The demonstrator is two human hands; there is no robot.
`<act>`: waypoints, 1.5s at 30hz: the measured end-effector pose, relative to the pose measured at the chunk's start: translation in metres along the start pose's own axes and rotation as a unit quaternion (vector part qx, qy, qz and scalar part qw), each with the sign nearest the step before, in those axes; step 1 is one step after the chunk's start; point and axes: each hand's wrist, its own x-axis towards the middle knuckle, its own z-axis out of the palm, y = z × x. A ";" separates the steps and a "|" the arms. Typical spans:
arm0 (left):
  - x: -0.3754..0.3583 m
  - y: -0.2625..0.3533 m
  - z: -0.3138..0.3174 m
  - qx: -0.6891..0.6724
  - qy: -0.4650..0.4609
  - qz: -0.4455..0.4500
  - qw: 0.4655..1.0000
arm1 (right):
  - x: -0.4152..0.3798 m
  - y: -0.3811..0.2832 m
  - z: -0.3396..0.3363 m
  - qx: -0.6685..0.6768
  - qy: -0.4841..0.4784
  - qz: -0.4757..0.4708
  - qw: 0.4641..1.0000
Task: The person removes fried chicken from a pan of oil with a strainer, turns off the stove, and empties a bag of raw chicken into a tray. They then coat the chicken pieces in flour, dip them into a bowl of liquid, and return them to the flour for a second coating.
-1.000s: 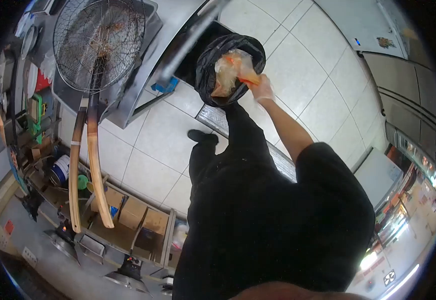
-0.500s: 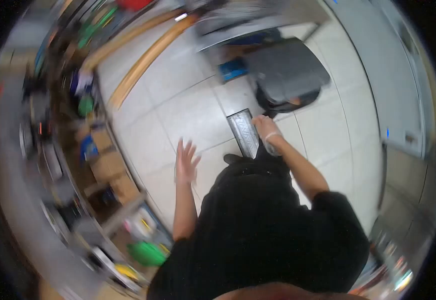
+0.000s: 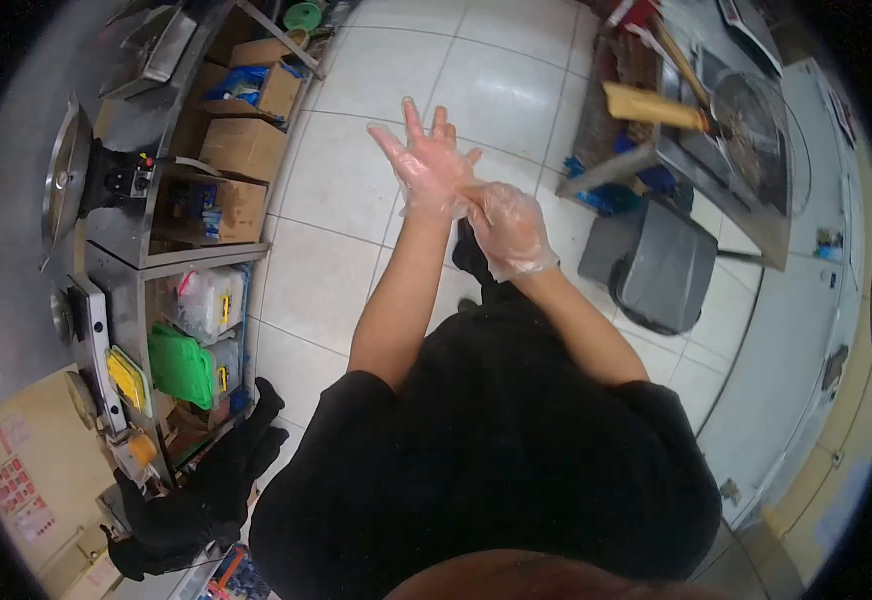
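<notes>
My left hand (image 3: 431,170) is held up over the tiled floor with its fingers spread, wearing a clear thin glove. My right hand (image 3: 512,225), also in a clear glove, reaches across to the left wrist. Its fingers are pinched on the cuff of the left glove (image 3: 456,207), near the base of the palm.
Steel shelving (image 3: 146,262) with cardboard boxes (image 3: 244,148) and a green container (image 3: 181,366) runs along the left. Another person in black (image 3: 191,505) is at lower left. A grey bin (image 3: 662,265) stands right, below a steel counter (image 3: 756,215) with a wooden handle (image 3: 656,107).
My two hands have come together, the right one now gripping the left glove's cuff. The view has turned, so the bin sits further right, and another person now shows at lower left.
</notes>
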 end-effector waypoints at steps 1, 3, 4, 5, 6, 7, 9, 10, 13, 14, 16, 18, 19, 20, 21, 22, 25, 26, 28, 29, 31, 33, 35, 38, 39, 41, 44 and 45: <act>0.017 0.015 -0.006 0.009 -0.006 0.024 1.000 | 0.016 0.005 0.012 0.001 0.011 -0.012 1.000; 0.063 0.055 -0.015 0.019 -0.006 0.061 0.998 | 0.065 0.022 0.048 -0.007 -0.018 0.031 0.999; 0.088 0.077 -0.018 0.083 0.015 0.112 0.990 | 0.087 0.029 0.066 -0.019 -0.050 0.085 0.995; 0.106 0.100 -0.021 0.150 0.039 0.159 0.975 | 0.108 0.034 0.086 -0.007 -0.057 0.081 0.995; 0.125 0.127 -0.020 0.159 0.039 0.172 0.972 | 0.142 0.040 0.106 -0.017 -0.099 0.068 0.993; 0.150 0.158 -0.020 0.157 0.072 0.212 0.962 | 0.185 0.042 0.125 -0.028 -0.130 0.051 0.990; 0.189 0.225 -0.031 0.195 0.096 0.295 0.931 | 0.260 0.016 0.123 0.090 -0.206 0.021 0.974; 0.203 0.255 -0.025 0.192 0.115 0.306 0.925 | 0.283 0.021 0.152 0.100 -0.202 -0.027 0.974; 0.255 0.319 -0.046 0.109 0.094 0.322 0.936 | 0.358 0.016 0.194 0.111 -0.242 -0.060 0.962; 0.277 0.335 -0.073 0.068 0.103 0.301 0.946 | 0.378 0.018 0.196 0.094 -0.277 -0.078 0.953; 0.314 0.348 -0.076 0.047 0.169 0.292 0.940 | 0.429 0.036 0.194 0.060 -0.305 -0.107 0.944; 0.348 0.357 -0.100 0.030 0.241 0.297 0.923 | 0.477 0.065 0.191 0.244 -0.424 -0.049 0.871; 0.379 0.366 -0.130 -0.006 0.252 0.297 0.921 | 0.503 0.089 0.201 0.234 -0.420 -0.048 0.875; 0.403 0.371 -0.124 -0.011 0.243 0.291 0.925 | 0.525 0.117 0.216 0.262 -0.362 -0.028 0.894; 0.426 0.371 -0.119 0.080 0.232 0.250 0.937 | 0.545 0.145 0.231 0.290 -0.301 -0.008 0.908; 0.444 0.372 -0.104 0.174 0.219 0.206 0.938 | 0.571 0.168 0.240 0.316 -0.255 0.144 0.902; 0.507 0.358 -0.014 0.502 0.091 0.141 0.848 | 0.648 0.272 0.275 0.647 -0.021 0.450 0.615; 0.525 0.353 0.025 0.528 -0.030 0.139 0.837 | 0.668 0.290 0.279 0.642 -0.010 0.452 0.620; 0.572 0.349 0.097 0.635 -0.178 0.286 0.696 | 0.725 0.322 0.283 0.502 0.235 0.479 0.681; 0.603 0.347 0.107 0.637 -0.190 0.283 0.692 | 0.747 0.343 0.275 0.505 0.246 0.477 0.676; 0.659 0.337 0.113 0.726 -0.239 0.269 0.586 | 0.773 0.387 0.251 0.695 0.314 0.531 0.370; 0.713 0.324 0.124 0.711 -0.271 0.221 0.611 | 0.807 0.384 0.225 0.650 0.388 0.527 0.386; 0.763 0.308 0.143 0.662 -0.324 0.194 0.647 | 0.828 0.408 0.210 0.603 0.431 0.498 0.451; 0.835 0.280 0.165 0.656 -0.366 0.139 0.645 | 0.840 0.486 0.204 0.698 0.337 0.376 0.508; 0.861 0.274 0.175 0.660 -0.385 0.124 0.633 | 0.854 0.511 0.202 0.713 0.332 0.355 0.506; 0.907 0.266 0.204 0.673 -0.384 0.093 0.625 | 0.904 0.541 0.185 0.714 0.374 0.376 0.457; 0.983 0.253 0.246 0.686 -0.384 0.078 0.613 | 0.982 0.588 0.147 0.710 0.391 0.402 0.425; 1.008 0.251 0.257 0.686 -0.387 0.084 0.611 | 1.005 0.605 0.139 0.703 0.374 0.414 0.441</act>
